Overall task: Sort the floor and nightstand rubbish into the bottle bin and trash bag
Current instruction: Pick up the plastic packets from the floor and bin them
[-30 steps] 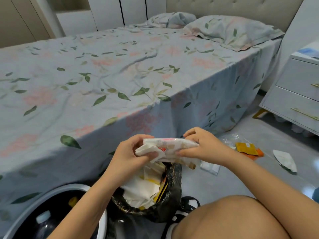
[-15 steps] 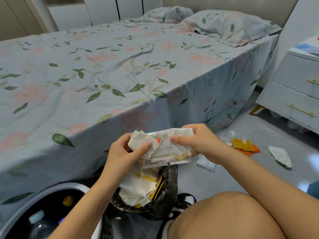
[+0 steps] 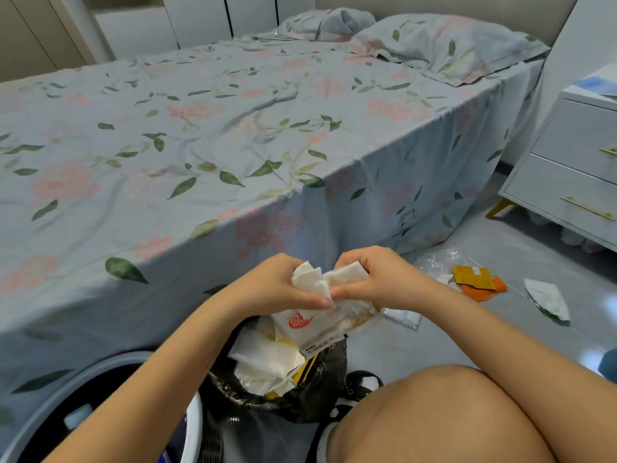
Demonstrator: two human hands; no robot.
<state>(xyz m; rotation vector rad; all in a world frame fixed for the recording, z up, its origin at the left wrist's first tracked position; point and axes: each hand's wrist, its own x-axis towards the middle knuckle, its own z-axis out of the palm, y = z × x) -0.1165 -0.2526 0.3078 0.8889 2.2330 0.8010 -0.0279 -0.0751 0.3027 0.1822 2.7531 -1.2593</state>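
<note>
crumpled white wrapper (image 3: 314,320), red logo, clear crinkled end, both hands gripping

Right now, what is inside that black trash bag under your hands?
The black trash bag holds crumpled white paper and a bit of yellow wrapper. Anything deeper is covered.

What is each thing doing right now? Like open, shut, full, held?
left hand: grips the tissue
right hand: grips the tissue
tissue: crumpled, held in both hands
snack wrapper: hangs over the bag
trash bag: open, holds paper
nightstand drawers: shut
orange packets: on the floor
</note>
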